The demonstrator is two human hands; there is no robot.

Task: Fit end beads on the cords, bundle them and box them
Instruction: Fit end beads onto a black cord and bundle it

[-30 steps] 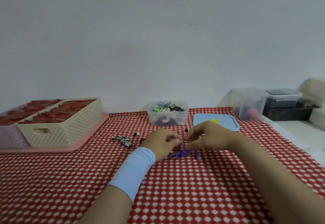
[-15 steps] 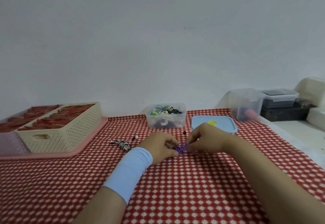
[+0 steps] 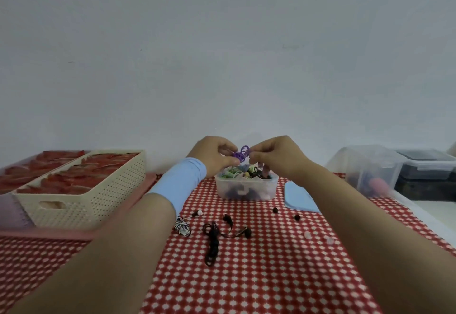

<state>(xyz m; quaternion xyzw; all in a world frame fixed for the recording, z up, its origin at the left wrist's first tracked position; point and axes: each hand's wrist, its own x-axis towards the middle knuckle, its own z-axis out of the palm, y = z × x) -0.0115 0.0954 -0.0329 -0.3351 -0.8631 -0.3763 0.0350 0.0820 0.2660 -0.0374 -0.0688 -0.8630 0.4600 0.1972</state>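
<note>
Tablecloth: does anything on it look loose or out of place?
Yes. Two black beads lie loose on the tablecloth, outside any box, and a black cord sprawls unbundled beside a tidy striped bundle.

The purple cord (image 3: 242, 153) is a small looped bundle just above centre frame, pinched between the left hand (image 3: 212, 156) and the right hand (image 3: 276, 156), right over the clear box (image 3: 246, 189). That box sits open at centre, stuffed with mixed-colour cord bundles. Below it on the cloth, the black cord (image 3: 214, 237) lies loose and partly coiled, dark beads on both ends. Just left of it is the black-and-white cord (image 3: 182, 226), wound tight with a white bead sticking out. Two loose black beads (image 3: 275, 210) sit right of centre, with two clear beads (image 3: 307, 234) a bit lower right.
</note>
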